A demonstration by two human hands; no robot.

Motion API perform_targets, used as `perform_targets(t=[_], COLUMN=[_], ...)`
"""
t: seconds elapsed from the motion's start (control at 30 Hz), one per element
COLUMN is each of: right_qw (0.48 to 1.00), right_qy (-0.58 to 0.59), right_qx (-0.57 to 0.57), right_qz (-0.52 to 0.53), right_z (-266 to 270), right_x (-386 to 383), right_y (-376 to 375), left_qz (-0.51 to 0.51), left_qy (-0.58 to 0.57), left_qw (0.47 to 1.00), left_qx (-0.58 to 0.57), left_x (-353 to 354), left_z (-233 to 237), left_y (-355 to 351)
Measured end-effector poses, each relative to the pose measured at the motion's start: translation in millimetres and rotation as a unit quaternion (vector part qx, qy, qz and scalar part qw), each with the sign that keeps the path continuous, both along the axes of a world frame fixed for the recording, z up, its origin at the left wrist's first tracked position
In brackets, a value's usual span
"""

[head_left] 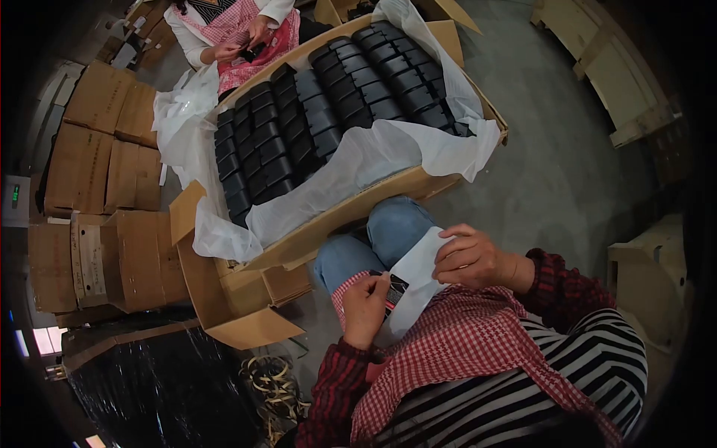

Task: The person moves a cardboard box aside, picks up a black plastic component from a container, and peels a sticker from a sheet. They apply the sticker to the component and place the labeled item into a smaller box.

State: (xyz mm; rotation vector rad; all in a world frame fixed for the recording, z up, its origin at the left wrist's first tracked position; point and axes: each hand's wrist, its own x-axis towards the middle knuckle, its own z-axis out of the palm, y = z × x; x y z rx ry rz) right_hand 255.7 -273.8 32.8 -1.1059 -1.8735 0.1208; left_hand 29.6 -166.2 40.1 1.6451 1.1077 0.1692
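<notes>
My right hand [472, 260] grips the upper edge of a white paper strip [415, 278] that lies across my lap. My left hand [364, 308] pinches a small black label with red marks [395, 291] at the strip's lower left side. Both hands sit above my red checked apron [463, 343], just in front of my knees in blue jeans [388, 228].
A large cardboard box [299, 246] lined with white plastic holds several rows of black parts [314, 112] right before my knees. Another person in a pink apron [239, 37] sits at its far side holding a black part. Stacked cartons [97, 187] stand at left, wooden pallets [605, 67] at right.
</notes>
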Motion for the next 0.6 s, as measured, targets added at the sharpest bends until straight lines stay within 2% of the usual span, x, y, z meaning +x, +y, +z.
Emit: perform_targets(t=[0.03,0.07,0.13,0.2,0.27,0.33,0.37,0.4,0.43,0.5,0.53,0.6], right_qw=[1.0,0.999,0.996,0.967,0.963,0.958,0.939,0.916,0.917,0.842,0.844,0.844], right_qy=[0.0,0.043,0.085,0.251,0.261,0.271,0.313,0.353,0.351,0.494,0.491,0.489], right_qx=[0.0,-0.018,-0.033,-0.042,-0.062,-0.083,-0.135,-0.187,-0.188,-0.213,-0.215,-0.218], right_qz=[0.001,-0.006,-0.012,-0.03,-0.038,-0.04,-0.035,-0.029,-0.026,0.023,0.025,0.037], right_z=[2.9,5.8,7.2,7.9,14.0,20.1,22.9,24.9,25.6,26.9,29.1,31.9], right_x=[0.7,0.7,-3.6,-10.5,-12.4,-15.6,-18.3,-21.9,-27.5,-40.6,-44.0,-48.0], right_y=[-2.1,-5.1,-5.7,1.0,9.4,18.6,22.6,27.6,34.5,49.1,54.9,65.0], left_qz=[-0.031,-0.03,-0.079,-0.062,-0.045,-0.03,-0.026,0.051,0.125,0.135,0.143,0.149], left_qy=[0.035,0.035,0.07,0.052,0.034,-0.031,-0.029,-0.161,-0.289,-0.307,-0.325,-0.33], left_qw=[0.99,0.99,0.942,0.938,0.932,0.965,0.965,0.975,0.949,0.942,0.933,0.93], left_qx=[0.132,0.133,0.318,0.338,0.357,0.257,0.258,0.142,0.022,-0.019,-0.062,-0.067], left_x=[1.0,4.6,12.6,11.0,6.9,-2.0,-2.2,0.2,1.5,0.6,0.4,-1.1], left_z=[0.7,5.8,18.9,18.1,21.2,30.7,29.8,27.5,26.3,33.1,37.1,40.9], left_y=[0.8,-1.8,-10.9,-8.8,-5.9,-2.0,-3.6,-6.3,-6.7,-3.8,-2.8,-1.8])
